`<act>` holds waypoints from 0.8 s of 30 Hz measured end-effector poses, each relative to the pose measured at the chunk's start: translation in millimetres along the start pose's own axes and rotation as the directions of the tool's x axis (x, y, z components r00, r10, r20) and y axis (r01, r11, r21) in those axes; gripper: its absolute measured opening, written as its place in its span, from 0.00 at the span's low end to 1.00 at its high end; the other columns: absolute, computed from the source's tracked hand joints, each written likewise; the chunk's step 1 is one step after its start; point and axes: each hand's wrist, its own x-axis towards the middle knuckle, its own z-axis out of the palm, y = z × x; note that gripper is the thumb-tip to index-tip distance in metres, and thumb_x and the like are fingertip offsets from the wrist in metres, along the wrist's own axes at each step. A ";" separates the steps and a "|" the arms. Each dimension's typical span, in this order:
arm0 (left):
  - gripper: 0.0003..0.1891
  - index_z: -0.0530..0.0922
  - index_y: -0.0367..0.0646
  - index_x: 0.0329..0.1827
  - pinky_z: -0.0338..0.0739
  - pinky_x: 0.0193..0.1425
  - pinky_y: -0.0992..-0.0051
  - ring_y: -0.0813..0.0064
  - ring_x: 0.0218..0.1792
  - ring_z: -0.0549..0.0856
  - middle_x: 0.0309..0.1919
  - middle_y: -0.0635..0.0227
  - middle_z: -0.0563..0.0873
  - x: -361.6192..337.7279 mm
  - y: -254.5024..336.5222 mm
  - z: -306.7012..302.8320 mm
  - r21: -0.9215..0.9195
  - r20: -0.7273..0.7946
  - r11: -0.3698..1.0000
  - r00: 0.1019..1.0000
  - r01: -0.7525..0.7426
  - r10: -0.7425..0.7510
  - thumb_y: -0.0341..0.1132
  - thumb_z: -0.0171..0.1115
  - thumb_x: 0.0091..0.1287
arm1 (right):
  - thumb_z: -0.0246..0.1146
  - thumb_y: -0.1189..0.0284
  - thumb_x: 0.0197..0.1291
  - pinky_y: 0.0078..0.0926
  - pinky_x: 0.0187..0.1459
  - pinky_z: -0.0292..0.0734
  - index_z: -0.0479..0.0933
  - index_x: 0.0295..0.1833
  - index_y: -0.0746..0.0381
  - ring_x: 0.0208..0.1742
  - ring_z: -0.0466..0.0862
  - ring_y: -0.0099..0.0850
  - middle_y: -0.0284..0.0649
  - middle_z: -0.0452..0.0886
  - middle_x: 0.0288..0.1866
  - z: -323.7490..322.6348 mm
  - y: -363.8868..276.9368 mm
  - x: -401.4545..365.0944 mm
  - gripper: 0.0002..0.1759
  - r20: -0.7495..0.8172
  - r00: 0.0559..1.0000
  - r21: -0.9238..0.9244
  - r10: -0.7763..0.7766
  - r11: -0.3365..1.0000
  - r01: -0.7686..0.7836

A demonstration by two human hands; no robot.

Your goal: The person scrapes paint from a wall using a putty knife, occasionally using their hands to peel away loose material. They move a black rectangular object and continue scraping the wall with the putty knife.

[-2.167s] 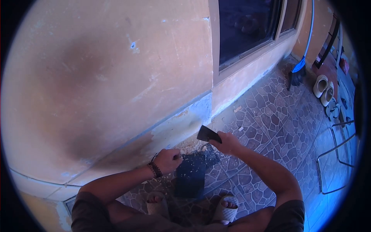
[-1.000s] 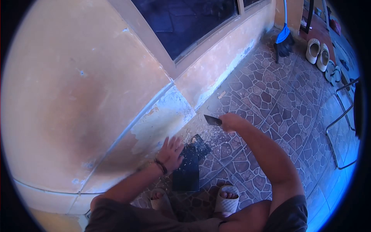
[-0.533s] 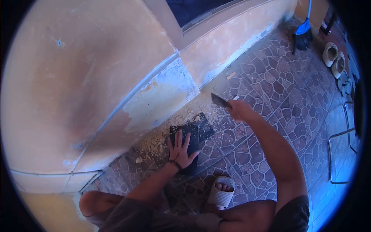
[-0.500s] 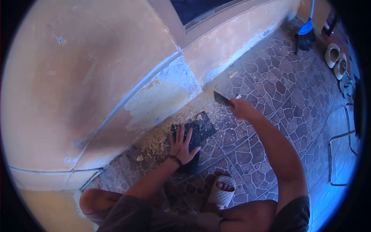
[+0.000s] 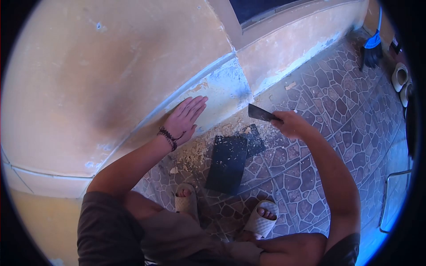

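Note:
My left hand [image 5: 183,119] is flat with its fingers stretched out, overlapping the lower band of the wall [image 5: 227,82], where paint has peeled to a pale, patchy surface. A dark beaded bracelet circles that wrist. My right hand [image 5: 293,125] is wrapped round the handle of a scraper [image 5: 261,113] with a wide dark blade. Its blade points left, close to the wall's corner and over the floor's edge. Below lie a black sheet [image 5: 225,166] and a smaller dark piece [image 5: 256,144], both sprinkled with flakes. Loose paint chips [image 5: 193,155] cover the floor along the wall.
Stone-patterned tiles [image 5: 310,164] make up the floor. My feet wear pale slippers [image 5: 262,220] close to the black sheet. Towards the back right stand a blue broom [image 5: 372,49] and pale shoes [image 5: 400,76]. A bent metal frame [image 5: 387,195] is at the right edge.
My left hand has lifted off the black sheet and moved up to the wall. The right hand still grips the scraper near the corner. The view has shifted, so the scene sits further right.

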 end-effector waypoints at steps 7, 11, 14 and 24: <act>0.23 0.76 0.35 0.51 0.58 0.72 0.57 0.52 0.63 0.71 0.56 0.47 0.76 10.4 35.4 -14.9 -0.275 -0.157 0.955 0.985 -0.109 0.067 0.34 0.64 0.50 | 0.54 0.53 0.64 0.48 0.43 0.74 0.78 0.39 0.58 0.40 0.81 0.53 0.51 0.81 0.32 -12.8 -60.3 7.0 0.19 -0.194 0.973 -0.082 -0.125 0.990 0.110; 0.23 0.70 0.32 0.57 0.61 0.69 0.57 0.44 0.59 0.72 0.56 0.42 0.74 52.8 77.1 -19.7 -0.817 -0.314 0.574 0.789 0.059 -0.528 0.32 0.60 0.59 | 0.56 0.54 0.63 0.49 0.39 0.76 0.77 0.37 0.59 0.36 0.81 0.54 0.51 0.81 0.28 -10.6 -82.8 25.3 0.18 -0.287 0.927 -0.174 -0.240 0.965 0.196; 0.28 0.58 0.27 0.66 0.56 0.71 0.55 0.38 0.67 0.62 0.65 0.34 0.60 88.9 123.5 -16.2 -0.975 -0.159 0.212 0.458 0.068 -0.875 0.36 0.52 0.68 | 0.58 0.56 0.62 0.49 0.35 0.76 0.77 0.35 0.58 0.32 0.81 0.54 0.50 0.81 0.26 -16.4 -97.7 26.0 0.16 -0.331 0.895 -0.245 -0.299 0.943 0.224; 0.37 0.44 0.28 0.73 0.41 0.76 0.64 0.51 0.75 0.45 0.73 0.39 0.45 147.4 125.0 -61.4 -0.849 0.426 -0.456 0.165 -0.266 -0.890 0.44 0.48 0.72 | 0.55 0.61 0.61 0.49 0.39 0.76 0.75 0.41 0.56 0.36 0.82 0.52 0.51 0.81 0.30 -43.2 -128.2 30.8 0.11 -0.155 0.965 -0.371 -0.211 0.918 0.141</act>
